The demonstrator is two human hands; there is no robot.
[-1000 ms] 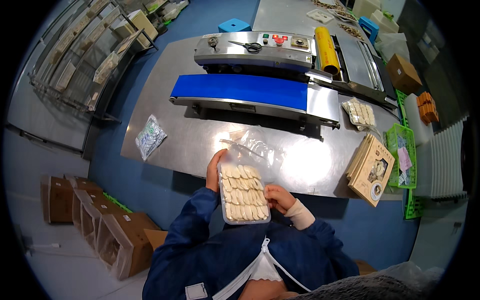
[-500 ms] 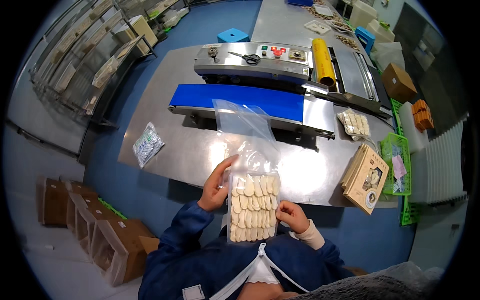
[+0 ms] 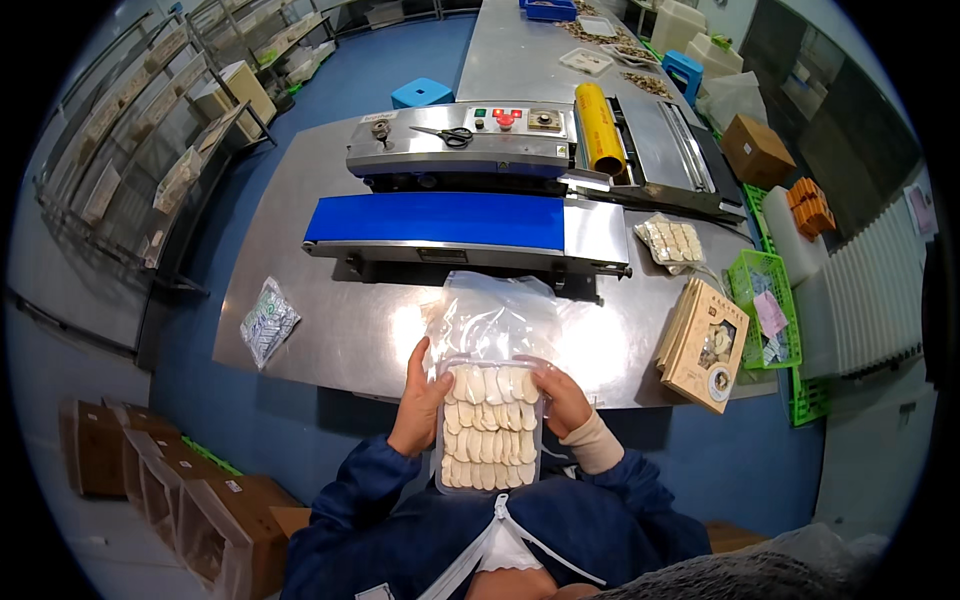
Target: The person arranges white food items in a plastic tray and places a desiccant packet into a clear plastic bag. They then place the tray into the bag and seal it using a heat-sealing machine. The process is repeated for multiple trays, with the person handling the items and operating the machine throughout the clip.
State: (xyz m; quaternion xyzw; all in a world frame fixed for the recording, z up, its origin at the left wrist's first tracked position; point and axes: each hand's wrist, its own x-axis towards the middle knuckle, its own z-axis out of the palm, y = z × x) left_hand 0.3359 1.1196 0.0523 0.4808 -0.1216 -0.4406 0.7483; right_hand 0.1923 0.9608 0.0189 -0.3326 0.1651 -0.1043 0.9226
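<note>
Close to my body is a clear plastic tray of pale, sliced pieces [image 3: 488, 430], set in several rows inside a clear plastic bag [image 3: 495, 310]. The bag's loose upper end stretches away from me toward the table. My left hand [image 3: 415, 405] grips the tray's left edge, thumb on top and index finger pointing up along the bag. At the upper right corner my right hand [image 3: 563, 403] holds the tray, thumb over its rim; its other fingers are mostly hidden beneath.
Beyond the bag stands a sealing machine [image 3: 460, 145] with a blue conveyor belt [image 3: 435, 222]; scissors [image 3: 455, 137] lie on it. A silver packet [image 3: 268, 322] sits left on the metal table [image 3: 350, 360]. At right are printed boxes [image 3: 705, 345], a packed tray [image 3: 670, 243] and a green basket [image 3: 765, 310].
My right hand has moved up the tray's right side to its upper corner. The bag's far end has come down off the conveyor toward me. My view has shifted slightly right.
</note>
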